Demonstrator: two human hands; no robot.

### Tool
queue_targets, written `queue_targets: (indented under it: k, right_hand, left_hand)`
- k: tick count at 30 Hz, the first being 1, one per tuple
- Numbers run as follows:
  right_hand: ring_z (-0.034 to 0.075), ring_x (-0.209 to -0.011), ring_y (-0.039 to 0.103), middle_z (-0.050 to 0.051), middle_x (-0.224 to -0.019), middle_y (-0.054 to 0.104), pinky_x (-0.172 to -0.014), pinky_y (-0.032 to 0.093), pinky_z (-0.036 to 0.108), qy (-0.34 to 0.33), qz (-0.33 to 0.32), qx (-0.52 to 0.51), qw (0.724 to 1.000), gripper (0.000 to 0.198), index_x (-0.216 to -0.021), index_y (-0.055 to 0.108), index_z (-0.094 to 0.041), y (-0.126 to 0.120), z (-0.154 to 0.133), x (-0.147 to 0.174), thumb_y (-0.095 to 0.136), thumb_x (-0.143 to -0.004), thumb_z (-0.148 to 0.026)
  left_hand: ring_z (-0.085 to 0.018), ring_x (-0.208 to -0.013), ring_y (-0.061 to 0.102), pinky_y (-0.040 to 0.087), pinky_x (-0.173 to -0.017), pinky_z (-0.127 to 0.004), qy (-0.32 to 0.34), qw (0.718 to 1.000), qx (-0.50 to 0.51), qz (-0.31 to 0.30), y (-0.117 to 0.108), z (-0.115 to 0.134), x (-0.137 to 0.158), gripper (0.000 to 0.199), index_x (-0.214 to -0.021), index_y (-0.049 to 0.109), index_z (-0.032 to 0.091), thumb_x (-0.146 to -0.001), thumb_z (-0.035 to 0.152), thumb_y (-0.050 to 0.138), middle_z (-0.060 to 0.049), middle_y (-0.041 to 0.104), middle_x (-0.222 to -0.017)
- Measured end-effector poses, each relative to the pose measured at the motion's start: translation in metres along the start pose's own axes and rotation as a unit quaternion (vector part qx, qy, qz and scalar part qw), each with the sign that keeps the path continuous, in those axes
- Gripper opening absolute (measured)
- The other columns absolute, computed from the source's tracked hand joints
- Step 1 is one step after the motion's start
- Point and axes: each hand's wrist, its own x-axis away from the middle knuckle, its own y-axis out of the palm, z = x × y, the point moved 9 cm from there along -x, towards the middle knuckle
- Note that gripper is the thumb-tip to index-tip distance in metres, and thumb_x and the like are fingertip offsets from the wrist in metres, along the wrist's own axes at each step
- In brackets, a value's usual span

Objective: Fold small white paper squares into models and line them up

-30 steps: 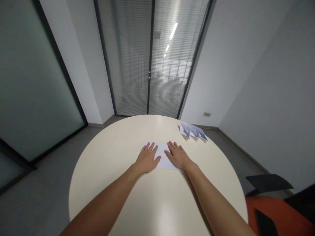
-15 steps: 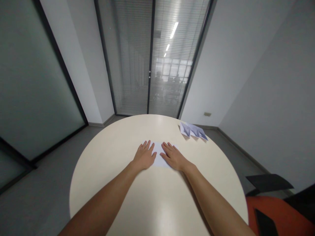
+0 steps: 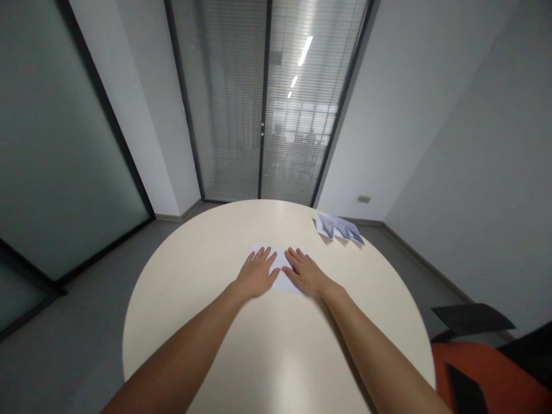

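A pale sheet of paper (image 3: 285,283) lies flat on the round cream table (image 3: 276,345), in front of me. My left hand (image 3: 259,273) rests palm down over its left part, fingers stretched and spread. Over the right part lies my right hand (image 3: 305,272), also palm down, with its fingers extended. The two thumbs point at each other with a narrow strip of paper between them. Both hands cover much of the sheet, so most of its side edges are hidden.
Several folded pale paper pieces (image 3: 340,228) stand near the table's far right edge. An orange chair (image 3: 487,374) with black armrests is at the lower right. Beyond the table is a glass partition with blinds (image 3: 233,115).
My left hand has slid slightly to the right over the paper, closer to my right hand. My right hand has barely moved. The folded papers stay in place.
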Motion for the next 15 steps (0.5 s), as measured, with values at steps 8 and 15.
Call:
queue_targets:
  k: [8, 15]
  right_hand:
    - [0.034, -0.153, 0.013, 0.014, -0.166, 0.019, -0.121, 0.017, 0.056, 0.094, 0.020, 0.041, 0.995, 0.072, -0.158, 0.027, -0.011, -0.007, 0.031, 0.002, 0.030, -0.101, -0.056]
    - [0.031, -0.154, 0.013, 0.013, -0.165, 0.024, -0.121, 0.019, 0.054, -0.035, 0.054, -0.001, 0.998, 0.065, -0.155, 0.036, -0.015, -0.012, 0.008, -0.002, 0.031, -0.102, -0.052]
  left_hand:
    - [-0.030, -0.152, 0.021, 0.018, -0.124, -0.050, -0.009, 1.000, 0.003, -0.009, -0.002, -0.003, 0.001, 0.062, -0.154, 0.037, 0.017, -0.102, 0.049, 0.032, -0.012, 0.026, -0.164]
    - [-0.030, -0.152, 0.024, 0.020, -0.123, -0.049, -0.014, 1.000, -0.005, 0.005, -0.005, -0.012, 0.000, 0.060, -0.152, 0.040, 0.017, -0.102, 0.048, 0.035, -0.013, 0.030, -0.162]
